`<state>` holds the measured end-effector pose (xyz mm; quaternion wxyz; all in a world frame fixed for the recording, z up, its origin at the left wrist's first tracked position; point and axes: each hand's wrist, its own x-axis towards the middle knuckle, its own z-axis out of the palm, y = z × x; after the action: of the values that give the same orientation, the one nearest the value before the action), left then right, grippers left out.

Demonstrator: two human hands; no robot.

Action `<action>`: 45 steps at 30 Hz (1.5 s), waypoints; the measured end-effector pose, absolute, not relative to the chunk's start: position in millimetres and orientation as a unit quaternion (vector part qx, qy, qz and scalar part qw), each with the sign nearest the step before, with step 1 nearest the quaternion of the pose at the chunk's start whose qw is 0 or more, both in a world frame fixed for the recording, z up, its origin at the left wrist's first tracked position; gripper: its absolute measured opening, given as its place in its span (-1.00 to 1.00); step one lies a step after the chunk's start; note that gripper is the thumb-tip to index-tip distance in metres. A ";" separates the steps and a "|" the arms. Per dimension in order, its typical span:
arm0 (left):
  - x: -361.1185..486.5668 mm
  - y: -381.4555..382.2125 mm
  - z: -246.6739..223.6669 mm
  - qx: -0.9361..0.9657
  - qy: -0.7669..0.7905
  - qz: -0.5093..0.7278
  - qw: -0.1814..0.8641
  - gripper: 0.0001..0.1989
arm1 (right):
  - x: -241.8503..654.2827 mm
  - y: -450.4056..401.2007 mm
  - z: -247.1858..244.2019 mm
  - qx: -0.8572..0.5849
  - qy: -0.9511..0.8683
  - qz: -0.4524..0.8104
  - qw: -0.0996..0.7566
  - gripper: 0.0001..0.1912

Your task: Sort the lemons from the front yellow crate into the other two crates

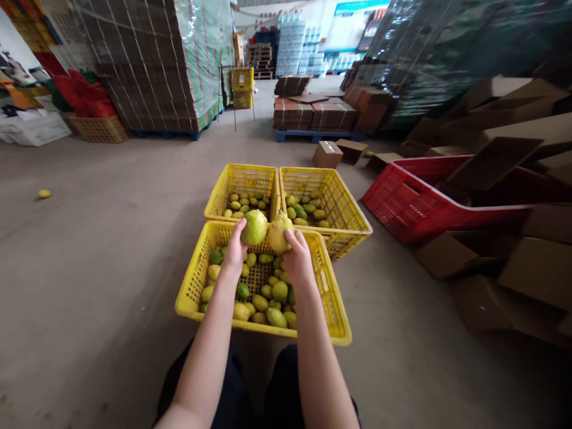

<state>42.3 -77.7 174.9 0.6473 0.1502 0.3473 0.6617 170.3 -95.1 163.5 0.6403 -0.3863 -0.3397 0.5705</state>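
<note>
"What do I have in each hand?"

"Through the head camera I see my left hand (236, 245) with its thumb and fingers clamped on a round green-yellow lemon (254, 227). My right hand (298, 253) has its fingers closed on a yellower, knobbly lemon (279, 233) with a pointed tip. How the fingers wrap underneath, I cannot tell."

"And where are they?"

"Side by side at the far rim of the near yellow crate (337, 304), raised over it. Whether the two lemons touch, I cannot tell. Beyond them stand the far left crate (215, 199) and the far right crate (351, 208), each with more fruit inside."

"How would I hold this pair well?"

"I'd keep both lemons level and grip low on the sides, as now, so the upper faces show. Light pressure should do; the skin could bruise if I squeeze. To see the far sides, I'd roll each one with thumb and fingers instead of swinging the arms."

"Anything to watch?"

"The crate rims sit close below my knuckles, so I'd lift clear before moving sideways. I'd lower each lemon by hand; a drop onto the loose lemons (276, 317) below could mark both."
</note>
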 end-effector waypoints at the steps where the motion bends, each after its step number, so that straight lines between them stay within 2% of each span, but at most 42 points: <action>1: 43.2 -77.4 177.1 0.141 0.347 0.665 0.646 -0.75 | 170.6 -94.1 163.3 -0.370 -0.335 0.586 0.639 -0.68; 7: 42.6 -81.7 184.1 0.123 0.371 0.639 0.662 -0.70 | 170.5 -89.0 159.4 -0.379 -0.325 0.582 0.641 -0.59; 12: 39.0 -82.5 178.9 0.181 0.349 0.633 0.667 -0.66 | 171.1 -86.2 151.6 -0.451 -0.345 0.518 0.639 -0.43; 20: 37.2 -89.4 183.3 0.230 0.400 0.576 0.675 -0.58 | 167.6 -88.6 153.3 -0.502 -0.350 0.487 0.623 -0.53; 23: 32.7 -90.8 183.3 0.270 0.459 0.516 0.671 -0.61 | 170.1 -92.4 159.7 -0.504 -0.333 0.531 0.594 -0.59; 27: 27.6 -89.7 181.9 0.309 0.550 0.443 0.637 -0.47 | 174.1 -95.8 168.5 -0.515 -0.276 0.583 0.564 -0.62; 31: 29.5 -87.8 181.4 0.260 0.561 0.423 0.663 -0.38 | 176.2 -94.1 168.2 -0.497 -0.250 0.641 0.528 -0.59; 33: 32.1 -87.2 181.3 0.216 0.547 0.433 0.683 -0.40 | 176.4 -91.4 164.6 -0.473 -0.237 0.671 0.519 -0.56; 36: 36.2 -86.1 179.8 0.189 0.491 0.485 0.698 -0.62 | 175.4 -87.0 158.6 -0.446 -0.219 0.671 0.551 -0.60; 38: 38.8 -84.5 177.1 0.182 0.438 0.531 0.702 -0.69 | 174.0 -84.2 155.7 -0.447 -0.202 0.650 0.580 -0.66; 45: 42.2 -71.4 162.2 0.132 0.371 0.545 0.740 -0.54 | 171.1 -72.2 144.1 -0.363 -0.127 0.658 0.647 -0.74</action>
<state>42.2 -71.4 162.2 0.7404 0.1316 0.3711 0.5448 171.1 -72.2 144.1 0.6472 -0.3626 -0.1270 0.6584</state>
